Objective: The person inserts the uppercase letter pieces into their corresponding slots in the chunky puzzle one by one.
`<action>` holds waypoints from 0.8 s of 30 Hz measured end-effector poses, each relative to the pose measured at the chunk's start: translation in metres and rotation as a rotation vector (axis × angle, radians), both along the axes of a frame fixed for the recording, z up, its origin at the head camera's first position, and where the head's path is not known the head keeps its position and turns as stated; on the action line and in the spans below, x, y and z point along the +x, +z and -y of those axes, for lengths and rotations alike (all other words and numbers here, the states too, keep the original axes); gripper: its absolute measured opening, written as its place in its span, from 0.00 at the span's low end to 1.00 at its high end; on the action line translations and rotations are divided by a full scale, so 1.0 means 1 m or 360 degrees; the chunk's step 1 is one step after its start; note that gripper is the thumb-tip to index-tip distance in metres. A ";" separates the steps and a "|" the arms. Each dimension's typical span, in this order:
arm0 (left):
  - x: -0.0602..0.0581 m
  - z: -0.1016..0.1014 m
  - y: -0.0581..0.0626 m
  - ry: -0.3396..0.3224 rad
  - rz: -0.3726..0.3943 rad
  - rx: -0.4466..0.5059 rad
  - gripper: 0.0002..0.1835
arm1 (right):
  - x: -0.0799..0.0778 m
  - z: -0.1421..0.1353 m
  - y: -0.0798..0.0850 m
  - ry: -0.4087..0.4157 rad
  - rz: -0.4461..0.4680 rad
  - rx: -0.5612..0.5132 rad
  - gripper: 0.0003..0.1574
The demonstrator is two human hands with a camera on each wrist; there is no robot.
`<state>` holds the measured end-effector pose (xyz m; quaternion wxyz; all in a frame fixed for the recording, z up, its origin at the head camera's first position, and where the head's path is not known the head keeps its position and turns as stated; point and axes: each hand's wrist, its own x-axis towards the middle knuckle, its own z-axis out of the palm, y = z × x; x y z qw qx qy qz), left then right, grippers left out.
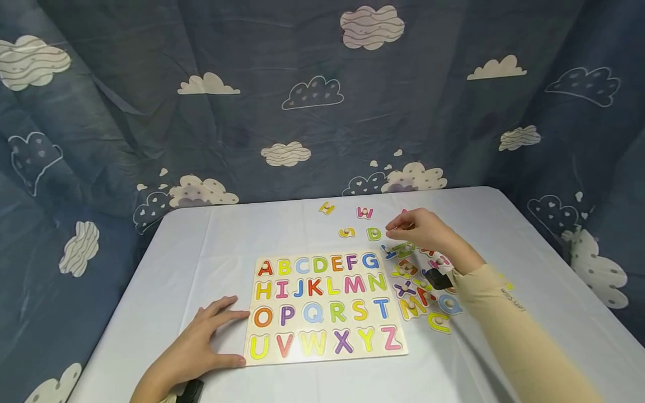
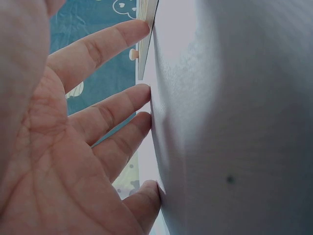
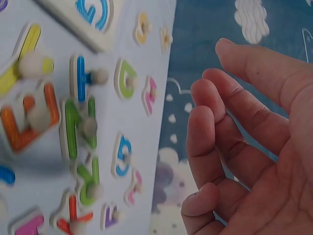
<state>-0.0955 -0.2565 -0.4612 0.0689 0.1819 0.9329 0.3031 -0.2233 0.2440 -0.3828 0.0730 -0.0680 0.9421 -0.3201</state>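
Observation:
A white alphabet puzzle board [image 1: 322, 275] lies on the table. My left hand [image 1: 194, 346] is at its left edge, index finger and thumb touching the side; in the left wrist view an index fingertip [image 2: 139, 30] meets the edge of the board. A red A piece [image 1: 264, 268] with a knob sits in its slot. My right hand [image 1: 418, 226] hovers over the loose letters beyond the board's right corner. It holds nothing, its fingers loosely bent and the thumb apart in the right wrist view. Nearest to it is a green D piece [image 1: 374, 234].
Several knobbed letters lie heaped right of the board, among them a purple X [image 1: 405, 289], a yellow M [image 1: 412, 307] and a blue Q [image 1: 449, 304]. Behind the board lie a yellow S [image 1: 346, 232] and a pink letter [image 1: 365, 212]. A dark cloud-print curtain [image 1: 262, 50] hangs behind.

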 end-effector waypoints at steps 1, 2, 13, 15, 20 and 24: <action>0.000 0.000 0.000 0.0001 0.0006 0.0000 0.44 | 0.000 -0.004 0.000 -0.0006 0.0000 -0.0002 0.18; 0.000 0.001 0.000 0.0002 0.0010 -0.0003 0.45 | 0.001 -0.007 0.000 -0.0014 0.0000 -0.0002 0.18; -0.001 0.000 0.001 0.0005 0.0010 -0.0023 0.45 | 0.003 -0.048 0.010 -0.0084 0.0004 0.0016 0.27; -0.001 0.000 0.001 0.0006 0.0004 -0.0025 0.45 | 0.004 -0.057 0.012 -0.0108 0.0023 0.0028 0.30; 0.000 0.000 0.002 0.0009 -0.0019 -0.0026 0.44 | 0.007 -0.082 0.015 -0.0156 0.0071 0.0040 0.39; 0.000 0.000 0.001 0.0001 -0.0036 -0.0029 0.44 | 0.009 -0.099 0.017 -0.0189 0.0097 0.0045 0.42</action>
